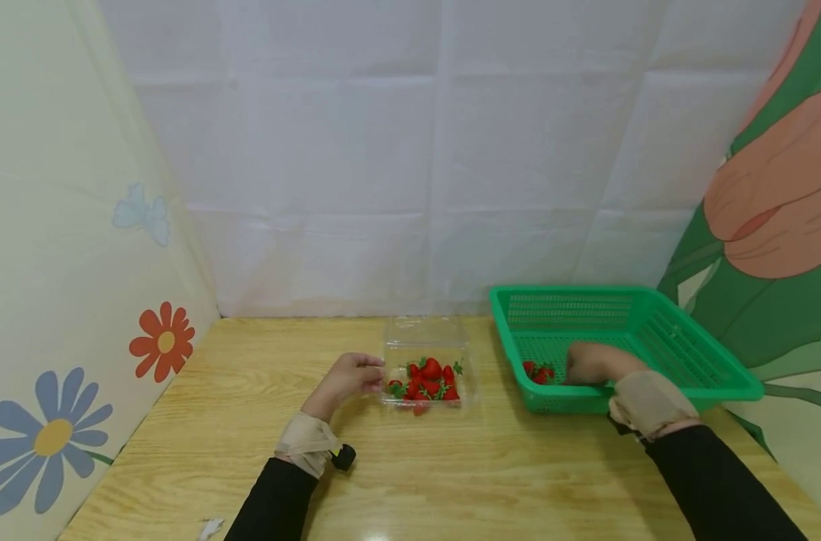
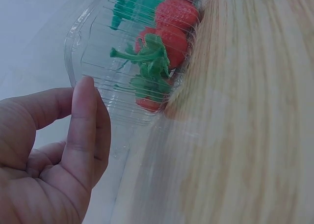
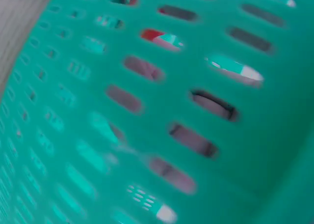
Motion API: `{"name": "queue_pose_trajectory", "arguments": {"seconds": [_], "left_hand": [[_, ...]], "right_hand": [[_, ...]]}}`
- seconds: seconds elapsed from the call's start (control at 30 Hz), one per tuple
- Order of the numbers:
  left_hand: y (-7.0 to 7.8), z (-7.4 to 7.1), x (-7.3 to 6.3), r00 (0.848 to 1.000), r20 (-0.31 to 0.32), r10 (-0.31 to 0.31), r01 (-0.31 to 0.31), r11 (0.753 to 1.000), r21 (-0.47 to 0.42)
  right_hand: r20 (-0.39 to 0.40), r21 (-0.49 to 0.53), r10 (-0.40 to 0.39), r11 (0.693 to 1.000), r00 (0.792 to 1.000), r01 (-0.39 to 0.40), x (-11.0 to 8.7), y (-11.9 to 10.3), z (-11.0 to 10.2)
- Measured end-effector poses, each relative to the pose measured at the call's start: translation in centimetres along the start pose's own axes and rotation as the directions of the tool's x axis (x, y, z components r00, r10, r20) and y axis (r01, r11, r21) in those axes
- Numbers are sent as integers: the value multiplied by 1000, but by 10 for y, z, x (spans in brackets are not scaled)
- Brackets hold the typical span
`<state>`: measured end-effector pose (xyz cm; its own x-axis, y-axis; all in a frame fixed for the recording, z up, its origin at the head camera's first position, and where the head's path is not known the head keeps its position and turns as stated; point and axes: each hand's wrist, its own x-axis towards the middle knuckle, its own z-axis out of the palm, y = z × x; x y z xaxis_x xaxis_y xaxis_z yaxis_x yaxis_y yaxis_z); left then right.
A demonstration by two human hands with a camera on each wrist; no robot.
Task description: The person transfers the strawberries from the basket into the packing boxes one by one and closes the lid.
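A clear plastic clamshell box (image 1: 474, 387) stands on the table with its lid raised at the back. Several red strawberries (image 1: 431, 368) with green leaves lie inside it. My left hand (image 1: 349, 379) is at the box's left side; in the left wrist view its thumb and fingers (image 2: 84, 111) pinch the box's rim. Over the near wall of a green basket (image 1: 714, 393), my right hand (image 1: 599, 364) reaches down inside. More strawberries (image 1: 541, 373) lie just left of that hand. The basket wall hides its fingertips, and the right wrist view shows only bits of skin through the slots.
The wooden table (image 1: 410, 473) runs back to a white sheet (image 1: 329, 150). Painted panels stand at left and right. A small white scrap (image 1: 210, 528) lies near the table's front left. The basket's near wall rises between the right forearm and the basket floor.
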<state>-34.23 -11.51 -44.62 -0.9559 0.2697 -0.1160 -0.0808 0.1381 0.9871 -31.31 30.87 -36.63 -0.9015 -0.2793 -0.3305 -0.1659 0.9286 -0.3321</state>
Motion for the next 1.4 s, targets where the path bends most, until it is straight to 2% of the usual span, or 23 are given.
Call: {"name": "queue_pose_trajectory", "arguments": {"seconds": [0.13, 0.37, 0.5, 0.73, 0.93, 1.13, 1.27, 1.4], "left_hand": [[0, 0, 0, 1000, 0, 5, -5, 1000, 5], [0, 0, 0, 1000, -1, 7, -7, 1000, 6], [0, 0, 0, 1000, -2, -2, 2, 1000, 4], [-1, -1, 2, 1000, 4, 6, -6, 1000, 9], [-1, -1, 2, 1000, 1, 11, -11, 1000, 7], [0, -1, 2, 1000, -1, -4, 4, 1000, 6], [0, -1, 1, 1000, 3, -5, 5, 1000, 4], [1, -1, 0, 1000, 5, -4, 4, 1000, 0]], "right_hand": [[-4, 38, 6, 999, 1000, -5, -5, -3, -5], [-78, 74, -21, 997, 997, 27, -16, -12, -22], [-115, 95, -46, 994, 992, 57, -19, -25, -31], [-189, 46, -121, 990, 975, 132, -22, -59, -37], [-244, 13, -154, 987, 957, 162, -11, -97, -27], [-293, -13, -147, 989, 945, 149, 4, -132, -6], [-311, -23, -181, 983, 933, 183, 20, -144, 10], [-304, -38, -198, 980, 932, 196, 34, -153, 27]]}}
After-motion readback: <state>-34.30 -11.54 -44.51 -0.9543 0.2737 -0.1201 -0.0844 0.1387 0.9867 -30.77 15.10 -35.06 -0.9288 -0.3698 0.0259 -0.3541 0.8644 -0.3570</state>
